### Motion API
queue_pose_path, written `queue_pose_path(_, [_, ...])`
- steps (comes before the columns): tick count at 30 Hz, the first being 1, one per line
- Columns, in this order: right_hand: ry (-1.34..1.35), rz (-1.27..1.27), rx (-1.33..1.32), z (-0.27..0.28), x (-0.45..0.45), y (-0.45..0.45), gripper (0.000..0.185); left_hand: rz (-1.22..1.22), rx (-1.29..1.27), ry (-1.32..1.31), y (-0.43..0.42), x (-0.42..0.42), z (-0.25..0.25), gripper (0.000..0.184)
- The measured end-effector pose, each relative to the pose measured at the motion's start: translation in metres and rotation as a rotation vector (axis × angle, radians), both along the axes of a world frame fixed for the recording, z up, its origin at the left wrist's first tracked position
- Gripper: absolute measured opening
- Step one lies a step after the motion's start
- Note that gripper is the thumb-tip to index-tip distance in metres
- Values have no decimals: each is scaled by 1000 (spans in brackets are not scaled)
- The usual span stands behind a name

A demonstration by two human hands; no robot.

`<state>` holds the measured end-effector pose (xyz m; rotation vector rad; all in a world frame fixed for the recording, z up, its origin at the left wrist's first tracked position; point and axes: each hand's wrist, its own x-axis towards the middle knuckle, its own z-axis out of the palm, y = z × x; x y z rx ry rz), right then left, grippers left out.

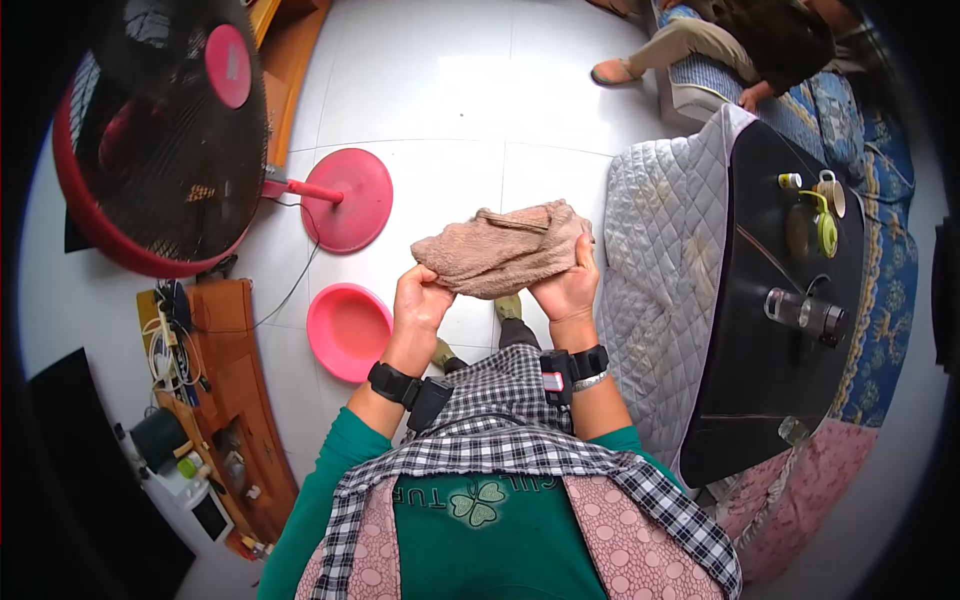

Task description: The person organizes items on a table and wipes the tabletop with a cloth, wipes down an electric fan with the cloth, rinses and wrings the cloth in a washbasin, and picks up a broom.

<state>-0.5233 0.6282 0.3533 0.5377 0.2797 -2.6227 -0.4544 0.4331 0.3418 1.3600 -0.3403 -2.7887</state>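
Note:
A brown, crumpled cloth (500, 252) is stretched between my two hands over the white floor. My left hand (424, 298) grips its left end, with the thumb on top. At the other end, my right hand (570, 285) is closed on the right edge, thumb up along the fabric. The cloth looks bunched and folded, and the fingers beneath it are mostly hidden. A pink basin (351, 372) with liquid in it stands on the floor, to the left of and below my left hand.
At the left stands a pink fan (228, 68) on a round base (362, 200), its cord trailing to a wooden cabinet (240, 350). To the right, a black-topped table (740, 400) with a quilted cover (655, 260) carries a glass bottle (790, 309) and a cup (832, 190). A person (700, 45) sits beyond.

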Motion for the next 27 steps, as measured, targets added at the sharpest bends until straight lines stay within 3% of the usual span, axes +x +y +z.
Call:
queue_pose_path(4, [-118,173,197,-33,-15,21,59,33,-13,-25,2,-18,-5,49])
queue_pose_path(7, [-222,9,149,-44,-14,22,58,76,-25,-105,13,-30,9,47])
queue_pose_path(9, [-74,-18,71,-44,-16,22,57,77,-39,-119,15,-28,4,46])
queue_pose_path(11, [-211,4,127,-45,-20,24,55,67,-43,-121,15,-26,-3,45])
queue_pose_path(13, [-196,4,104,-43,-21,22,57,-8,-124,-188,12,-24,-4,50])
queue_pose_path(15, [-95,-14,113,-67,-15,22,60,-407,-535,35,20,-18,27,51])
queue_pose_path(17, [-207,-34,102,-44,-18,21,52,-301,-330,121,14,-20,17,51])
queue_pose_path(19, [-87,-86,14,-57,-19,18,53,-83,-70,-15,0,-24,-2,51])
queue_pose_path(20, [-105,-14,50,-47,-20,21,56,-107,-111,-55,-4,-23,-9,51])
queue_pose_path(21, [39,17,-13,-43,-22,24,57,-118,-161,-94,-9,-23,-13,51])
queue_pose_path(27, [17,-33,79,-15,-40,31,51,-153,-100,37,-1,-28,-7,50])
